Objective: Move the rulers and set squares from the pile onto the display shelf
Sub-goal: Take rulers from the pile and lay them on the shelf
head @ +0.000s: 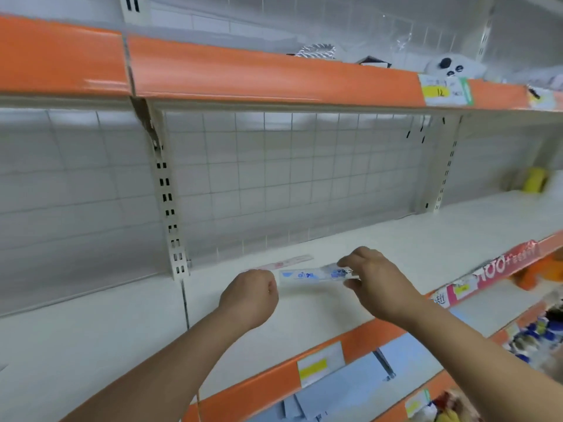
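Mid-task, one piece in hand. A clear plastic ruler with blue print (310, 275) is held level just above the white display shelf board (304, 312), not yet set down. The left hand (253, 295) is curled into a fist at the ruler's left end and seems to grip it, though its fingertips are hidden behind the knuckles. The right hand (376, 280) pinches the right end, thumb and fingers closed on the strip. Just behind it, nearer the back, a pale pink flat ruler (286, 261) lies on the board, so I judge at least one piece placed. No set square shows on the shelf. The pile is out of view, so what remains cannot be counted. Room for moving is generous: the board around the hands is bare to left and right, and the grey wire grid back panel (274, 178) stands well behind the pink ruler. Edges to mind: the orange front strip (268, 382) with its yellow-and-white price label (320, 362) runs just below the forearms, and the cream slotted upright post (167, 202) meets the board to the left, where a seam divides it. Overhead, the orange-fronted upper shelf (243, 74) sits well above the hands. A small yellow item (534, 179) stands far right on the same level, well apart. My guess: lowering the ruler in front of the pink one, parallel to it, needs only a short drop.
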Demonstrator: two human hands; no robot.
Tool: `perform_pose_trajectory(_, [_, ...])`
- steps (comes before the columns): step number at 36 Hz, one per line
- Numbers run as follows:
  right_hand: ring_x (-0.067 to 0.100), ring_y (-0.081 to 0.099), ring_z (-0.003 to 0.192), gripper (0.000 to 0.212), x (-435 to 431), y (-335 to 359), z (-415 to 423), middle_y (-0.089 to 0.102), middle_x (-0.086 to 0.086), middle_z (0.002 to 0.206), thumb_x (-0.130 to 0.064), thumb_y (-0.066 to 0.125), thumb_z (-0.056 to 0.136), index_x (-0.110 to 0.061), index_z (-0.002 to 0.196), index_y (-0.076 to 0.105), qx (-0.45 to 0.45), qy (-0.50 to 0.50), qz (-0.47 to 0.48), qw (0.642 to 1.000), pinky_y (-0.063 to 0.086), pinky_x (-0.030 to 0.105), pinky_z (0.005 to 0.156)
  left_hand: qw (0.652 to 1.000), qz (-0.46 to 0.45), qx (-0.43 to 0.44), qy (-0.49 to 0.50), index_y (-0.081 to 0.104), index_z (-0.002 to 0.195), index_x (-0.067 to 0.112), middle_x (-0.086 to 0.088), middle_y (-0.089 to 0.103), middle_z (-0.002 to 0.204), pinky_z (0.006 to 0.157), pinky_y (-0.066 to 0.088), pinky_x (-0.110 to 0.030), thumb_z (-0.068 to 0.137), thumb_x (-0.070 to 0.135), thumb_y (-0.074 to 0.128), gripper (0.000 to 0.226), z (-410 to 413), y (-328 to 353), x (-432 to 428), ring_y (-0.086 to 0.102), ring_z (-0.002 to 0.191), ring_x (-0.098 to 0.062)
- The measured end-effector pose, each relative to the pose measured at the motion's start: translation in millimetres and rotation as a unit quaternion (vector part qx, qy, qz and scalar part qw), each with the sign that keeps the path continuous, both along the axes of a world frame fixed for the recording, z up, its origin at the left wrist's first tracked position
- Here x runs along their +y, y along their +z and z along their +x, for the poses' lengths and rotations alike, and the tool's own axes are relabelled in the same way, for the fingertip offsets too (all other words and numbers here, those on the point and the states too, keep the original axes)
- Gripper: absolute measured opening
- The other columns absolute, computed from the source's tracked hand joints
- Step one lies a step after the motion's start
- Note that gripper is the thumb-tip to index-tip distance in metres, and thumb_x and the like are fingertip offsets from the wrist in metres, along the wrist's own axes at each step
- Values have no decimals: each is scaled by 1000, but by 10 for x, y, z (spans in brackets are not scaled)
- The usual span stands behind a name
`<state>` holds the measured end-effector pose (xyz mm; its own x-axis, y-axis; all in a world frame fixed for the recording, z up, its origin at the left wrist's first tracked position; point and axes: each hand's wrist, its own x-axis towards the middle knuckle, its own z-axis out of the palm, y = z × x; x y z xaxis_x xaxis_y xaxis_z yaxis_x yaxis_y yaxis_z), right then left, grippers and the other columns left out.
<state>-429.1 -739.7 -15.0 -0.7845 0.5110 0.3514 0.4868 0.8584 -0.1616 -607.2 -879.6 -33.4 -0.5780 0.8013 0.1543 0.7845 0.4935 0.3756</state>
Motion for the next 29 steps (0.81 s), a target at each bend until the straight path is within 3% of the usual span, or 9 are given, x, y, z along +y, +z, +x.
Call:
perform_pose_trajectory(12, [21, 48, 107, 34, 896, -118, -250, 53, -1, 115, -15, 54, 91, -21, 124, 56, 10, 14, -13, 1000, 42, 31, 91, 1000, -22, 15, 3, 61, 92, 16, 2, 61, 96, 74, 46, -30, 95, 25, 41, 22, -127, -99, 879, 55, 88, -18])
perform_pose_trajectory(16, [20, 48, 110, 35, 1307, -141, -361, 53, -2, 118, -15, 52, 91, -21, 125, 56, -1, 51, -16, 999, 40, 28, 94, 999, -24, 9, 43, 47, 69, 24, 9, 49, 76, 64, 38, -25, 95, 23, 42, 26, -141, -147, 1146, 47, 79, -14])
perform_pose_trajectory(22, [19, 47, 115, 38, 1971, -153, -505, 52, -2, 121, -15, 55, 91, -21, 129, 54, -25, 120, -16, 992, 40, 25, 94, 992, -35, 9, 123, 63, 97, 21, 3, 64, 104, 79, 46, -28, 93, 23, 40, 24, -20, -159, 1542, 57, 100, -18])
perform_pose_trajectory(29, [17, 47, 114, 38, 2641, -205, -645, 51, -1, 119, -17, 56, 91, -21, 129, 53, -88, 165, -43, 981, 40, 23, 92, 979, -39, 4, 199, 63, 93, 17, 0, 65, 100, 70, 44, -27, 92, 19, 39, 24, 168, -163, 1830, 60, 93, -19])
